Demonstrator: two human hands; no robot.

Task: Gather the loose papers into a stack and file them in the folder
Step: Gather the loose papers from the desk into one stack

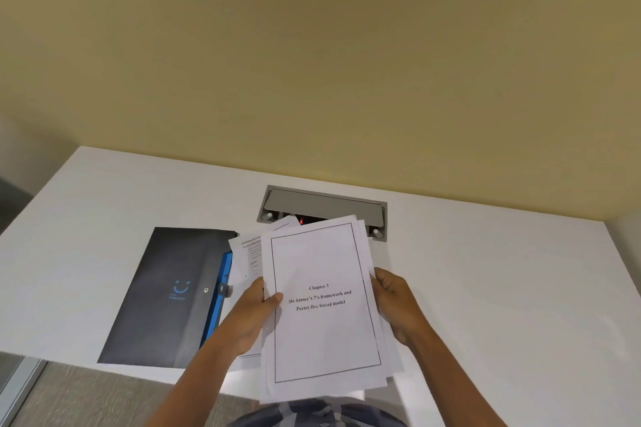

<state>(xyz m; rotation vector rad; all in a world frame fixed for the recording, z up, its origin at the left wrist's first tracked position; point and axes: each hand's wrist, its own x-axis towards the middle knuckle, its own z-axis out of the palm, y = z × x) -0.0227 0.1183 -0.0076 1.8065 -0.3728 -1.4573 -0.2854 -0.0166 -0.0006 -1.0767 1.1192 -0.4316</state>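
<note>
The top sheet [324,305] of the paper stack is showing bold print inside a thin black frame: "Chapter 3", then "Mc-kinsey's 7's framework and", then "Porter five forces model". The dark folder [166,295] is carrying a blue smiling-face logo with two small lines beneath, too small to read. Print on the sheet behind [248,253] is blurring out.

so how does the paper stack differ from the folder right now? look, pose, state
The paper stack is white with black print; the folder is dark grey with a blue edge and a blue smile logo. The stack is held up off the table between the left hand and right hand; the folder lies flat on the table, untouched. The stack's sheets are fanned and uneven; the folder is one neat piece. Both are rectangular, long side running away from the person.
</note>
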